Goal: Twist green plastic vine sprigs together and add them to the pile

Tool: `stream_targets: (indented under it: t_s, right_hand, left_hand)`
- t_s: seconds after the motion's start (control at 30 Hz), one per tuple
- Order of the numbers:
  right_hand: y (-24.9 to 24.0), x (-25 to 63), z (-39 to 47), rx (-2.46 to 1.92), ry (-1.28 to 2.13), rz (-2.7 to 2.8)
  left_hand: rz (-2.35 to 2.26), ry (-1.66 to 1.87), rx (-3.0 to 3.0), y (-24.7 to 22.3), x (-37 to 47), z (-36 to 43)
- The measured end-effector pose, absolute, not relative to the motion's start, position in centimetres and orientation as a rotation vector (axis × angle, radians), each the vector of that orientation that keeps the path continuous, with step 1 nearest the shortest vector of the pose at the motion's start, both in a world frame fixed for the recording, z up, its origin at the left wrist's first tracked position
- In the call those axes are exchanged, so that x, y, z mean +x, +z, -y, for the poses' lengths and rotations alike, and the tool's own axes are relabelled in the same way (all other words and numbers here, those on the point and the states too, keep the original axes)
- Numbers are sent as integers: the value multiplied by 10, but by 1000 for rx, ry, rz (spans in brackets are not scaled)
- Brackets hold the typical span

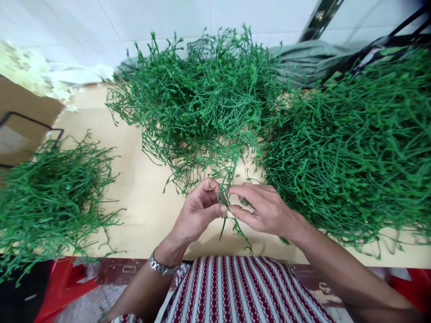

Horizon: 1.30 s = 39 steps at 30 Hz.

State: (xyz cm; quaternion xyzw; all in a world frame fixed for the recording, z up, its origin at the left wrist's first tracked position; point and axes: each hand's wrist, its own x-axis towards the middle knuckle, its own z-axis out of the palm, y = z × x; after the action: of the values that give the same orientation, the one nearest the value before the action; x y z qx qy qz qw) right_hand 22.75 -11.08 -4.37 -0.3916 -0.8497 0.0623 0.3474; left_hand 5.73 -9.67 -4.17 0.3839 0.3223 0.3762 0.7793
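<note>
Thin green artificial plant stems (232, 172) stand between my two hands, close to the table's front edge. My left hand (197, 213) pinches them low down, thumb and fingers closed. From the right, my right hand (266, 208) has its thumb and forefinger closed around the same stems at the joint. A small curly sprig (241, 232) hangs below the fingertips, beside a short straight stem end. Just beyond my hands lies a large loose pile of green stems (202, 98). The exact spot where the fingers meet is partly hidden.
A larger heap of green stems (353, 152) fills the right side. Another pile (57, 197) overhangs the front edge at left. Pale flowers (30, 72), a cardboard box (30, 101) and a black wire frame (33, 119) stand at far left. A tiled wall (161, 20) closes the back.
</note>
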Motion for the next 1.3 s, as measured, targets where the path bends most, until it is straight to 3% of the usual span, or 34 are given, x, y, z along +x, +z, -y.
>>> stream_targets:
  t_s: [0.37,0.63,0.97,1.3]
  right_hand:
    - [-57,218,123,-1147,232,2005]
    - [-50,227,115,-1206,883,1997]
    - [-52,226,117,-1172,340,2293]
    - [-57,228,117,-1139,318,2330]
  left_hand:
    - [-834,1036,806,-49,70,101]
    - [-987,1007,1050,-50,66,104]
    - [-1089,981,1267,-46,67,103]
    - [-1116,846,1463,-48,62,100]
